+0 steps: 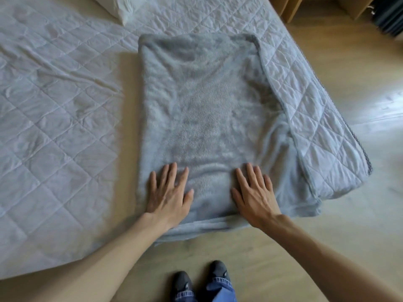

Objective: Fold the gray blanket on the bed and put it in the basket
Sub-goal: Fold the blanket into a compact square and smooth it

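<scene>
Pressing gray blanket [202, 118] flat | left hand [169, 192], right hand [254, 194] fingers straight, spread | risk: overhanging near edge slides off the bed [54, 101], undoing folds

Open quilt [54, 127] left of blanket [200, 94], pillow [128, 7] beyond

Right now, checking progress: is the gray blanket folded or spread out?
Folded: the gray blanket is a narrow rectangle on the bed, layered edges at its near end.

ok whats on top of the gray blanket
Only the left hand and right hand, flat with fingers spread, on the near end of the gray blanket. The fleece beneath their palms is covered.
</scene>
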